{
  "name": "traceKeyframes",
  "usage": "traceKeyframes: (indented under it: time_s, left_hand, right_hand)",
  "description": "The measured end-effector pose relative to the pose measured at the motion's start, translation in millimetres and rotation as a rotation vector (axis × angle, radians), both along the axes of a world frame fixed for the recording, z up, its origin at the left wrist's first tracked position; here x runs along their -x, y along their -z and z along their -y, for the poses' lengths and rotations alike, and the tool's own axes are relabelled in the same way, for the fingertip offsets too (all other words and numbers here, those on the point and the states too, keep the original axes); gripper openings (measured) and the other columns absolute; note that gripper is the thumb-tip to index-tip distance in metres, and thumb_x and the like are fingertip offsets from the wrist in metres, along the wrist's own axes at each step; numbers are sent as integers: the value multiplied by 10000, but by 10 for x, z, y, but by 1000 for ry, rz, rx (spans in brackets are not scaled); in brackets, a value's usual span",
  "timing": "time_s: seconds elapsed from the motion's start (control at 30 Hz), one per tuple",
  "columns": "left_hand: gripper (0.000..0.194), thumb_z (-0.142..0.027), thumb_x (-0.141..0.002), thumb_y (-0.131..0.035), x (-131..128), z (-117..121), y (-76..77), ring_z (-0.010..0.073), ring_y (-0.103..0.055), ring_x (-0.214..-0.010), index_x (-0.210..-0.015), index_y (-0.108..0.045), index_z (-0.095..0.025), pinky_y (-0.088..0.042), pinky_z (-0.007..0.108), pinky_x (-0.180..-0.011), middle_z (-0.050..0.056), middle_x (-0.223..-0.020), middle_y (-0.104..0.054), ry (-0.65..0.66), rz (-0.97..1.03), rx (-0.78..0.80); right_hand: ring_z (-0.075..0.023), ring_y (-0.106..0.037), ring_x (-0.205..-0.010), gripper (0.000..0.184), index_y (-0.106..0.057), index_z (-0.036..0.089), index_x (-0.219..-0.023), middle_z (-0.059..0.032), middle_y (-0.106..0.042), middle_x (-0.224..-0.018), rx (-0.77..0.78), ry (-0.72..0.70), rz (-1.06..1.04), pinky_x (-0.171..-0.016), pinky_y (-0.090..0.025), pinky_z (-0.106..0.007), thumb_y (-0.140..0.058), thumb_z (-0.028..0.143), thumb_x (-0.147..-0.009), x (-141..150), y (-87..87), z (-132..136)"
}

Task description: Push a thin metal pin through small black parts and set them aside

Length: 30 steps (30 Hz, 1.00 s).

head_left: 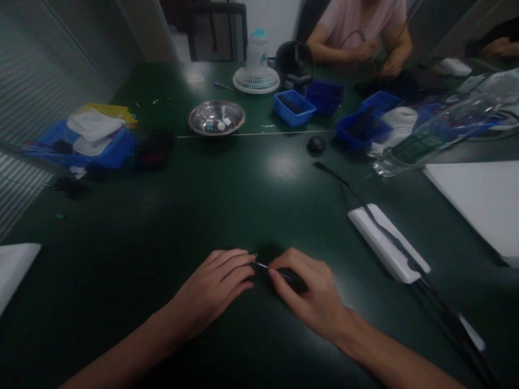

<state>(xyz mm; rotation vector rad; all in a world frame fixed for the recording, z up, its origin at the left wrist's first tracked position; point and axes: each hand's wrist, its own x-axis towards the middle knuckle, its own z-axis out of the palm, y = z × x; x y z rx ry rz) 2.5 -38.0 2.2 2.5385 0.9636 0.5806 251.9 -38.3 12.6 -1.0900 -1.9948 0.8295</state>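
My right hand (310,283) is closed round the dark handle of what looks like a screwdriver (262,265). Its thin metal shaft points left, to the fingertips of my left hand (227,278). Those left fingers are bent and close together, low over the green table (194,216), with the thumb beneath them. A tiny green piece (255,255) shows just beyond the left fingertips. Whatever the left fingers hold is mostly hidden under them.
A metal bowl (194,125) holds small white parts. Beyond it stands a white fan (256,78). Blue bins (292,116) and a clear bottle (425,138) are at the right. A white power strip (383,243) with a black cable lies nearer. Another person (360,32) sits opposite.
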Motion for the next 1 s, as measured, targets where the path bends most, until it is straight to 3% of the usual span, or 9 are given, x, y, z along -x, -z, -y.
traceKeyframes:
  time_s: [0.3, 1.0]
  left_hand:
    - [233, -203, -1065, -528, -15, 37, -35, 226, -675, -1173, -1264, -628, -133, -583, 386, -964, 109, -1227, -738, 16, 12, -102]
    - [233, -283, -1057, -538, 14, 205, 21, 224, -629, -1040, -1220, -663, -173, -496, 393, -913, 91, -1137, -701, 51, -34, -61]
  right_hand:
    - [-160, -665, -752, 73, -665, 207, -1001, -33, -697, -868, 6, -21, 7, -686, -492, -296, -595, 193, -1016, 18, 25, 41]
    - [-158, -662, -750, 114, -693, 198, -940, -24, -714, -853, -158, 38, 56, -702, -506, -283, -621, 266, -996, 31, 24, 125]
